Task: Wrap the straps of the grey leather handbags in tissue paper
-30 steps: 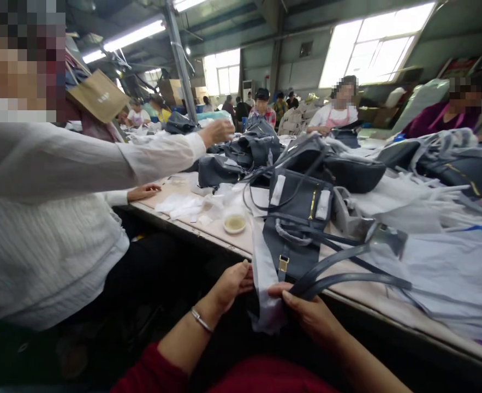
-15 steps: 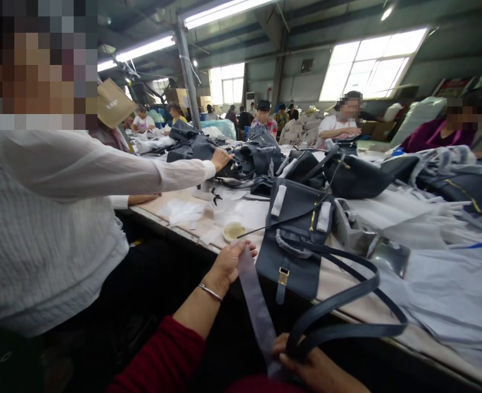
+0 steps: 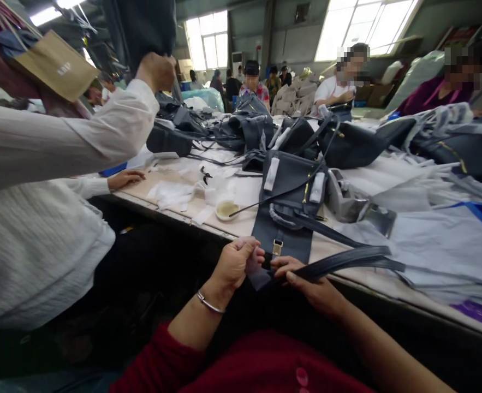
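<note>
Behind the long beige-topped table [image 3: 326, 252], 2 bright windows stand in the far wall, the nearer being the right-hand window [image 3: 366, 27]. Dark navy leather bags [image 3: 243, 128] lie heaped across the back, overlapping too much to count. In front of the wearer lies 1 flat navy leather backpack [image 3: 292, 177] with 2 white-wrapped tabs, 1 gold zip and 1 gold buckle [image 3: 277, 247] near the table's edge.

The left hand [image 3: 241, 262], its wrist in 1 silver bracelet [image 3: 210, 302], has its grip pinched on 1 translucent pale strip [image 3: 259, 279]. The right hand's grip [image 3: 306, 281] is closed around the navy leather straps [image 3: 347, 259], just beside the strip; whether it touches the strip is unclear.

1 small round white dish [image 3: 227, 211] holds something yellowish. 1 grey tape dispenser [image 3: 343, 199] sits right of the backpack. At left, 1 co-worker's raised hand [image 3: 156, 71] grasps a dark bag.
</note>
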Tool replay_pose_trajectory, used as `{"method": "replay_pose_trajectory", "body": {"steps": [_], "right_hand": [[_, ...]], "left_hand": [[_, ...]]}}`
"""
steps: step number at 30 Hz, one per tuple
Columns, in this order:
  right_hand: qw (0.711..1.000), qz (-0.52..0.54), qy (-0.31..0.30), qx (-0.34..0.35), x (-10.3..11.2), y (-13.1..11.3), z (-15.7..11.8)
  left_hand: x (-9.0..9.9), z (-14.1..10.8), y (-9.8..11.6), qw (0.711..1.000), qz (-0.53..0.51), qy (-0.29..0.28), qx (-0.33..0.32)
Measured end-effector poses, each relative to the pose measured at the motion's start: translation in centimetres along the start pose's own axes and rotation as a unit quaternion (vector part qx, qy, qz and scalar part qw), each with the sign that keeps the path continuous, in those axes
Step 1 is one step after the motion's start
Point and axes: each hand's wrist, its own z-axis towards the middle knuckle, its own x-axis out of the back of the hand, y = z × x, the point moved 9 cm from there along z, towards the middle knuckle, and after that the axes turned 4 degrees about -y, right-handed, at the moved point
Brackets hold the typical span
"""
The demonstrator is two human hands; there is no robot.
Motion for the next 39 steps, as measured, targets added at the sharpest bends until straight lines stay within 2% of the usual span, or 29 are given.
{"method": "replay_pose_trajectory", "body": {"steps": [4, 6, 11, 14, 17, 21, 24, 27, 30, 33, 39], "right_hand": [[0.996, -0.016, -0.089, 0.017, -4.6, -0.5, 0.4], [0.996, 0.0, -0.086, 0.016, -5.5, -0.1, 0.7], [0.995, 0.076, 0.041, -0.046, -3.1, 2.0, 1.0], [0.988, 0.109, 0.061, -0.089, -2.6, 2.9, 0.4], [0.981, 0.148, 0.074, -0.099, -3.0, 3.1, -0.1], [0.983, 0.15, 0.05, -0.094, -4.2, 3.4, -0.2], [0.991, 0.108, 0.052, -0.054, -3.4, 2.8, -0.2], [0.994, 0.072, 0.075, -0.022, -1.2, 1.4, -0.4], [0.996, 0.046, 0.073, -0.001, 0.3, -0.6, -0.4], [0.998, 0.017, 0.065, 0.017, 0.4, -2.3, 0.1], [0.992, 0.02, 0.125, -0.012, 0.4, -1.4, 0.5]], "left_hand": [[-1.2, -0.6, -1.6, 1.0, -0.015, -0.013, 0.021], [-1.3, -0.8, -2.1, 1.0, -0.012, -0.01, 0.026], [-0.7, -1.2, -1.7, 1.0, -0.013, -0.012, -0.008], [-0.9, -1.4, -2.1, 0.997, -0.049, -0.061, 0.008], [-1.4, -1.7, -3.0, 0.992, -0.06, -0.106, 0.028], [-0.8, -1.5, -3.0, 0.996, 0.038, -0.076, -0.001], [-0.4, -1.4, -1.7, 0.986, 0.143, -0.063, -0.051], [-0.2, -1.5, -0.9, 0.977, 0.192, -0.063, -0.074], [-0.1, -1.5, -1.6, 0.982, 0.175, -0.052, -0.047], [-0.5, -1.6, -2.5, 0.983, 0.171, -0.053, -0.027], [-0.4, -1.9, -3.5, 0.985, 0.162, -0.061, -0.002]]}}
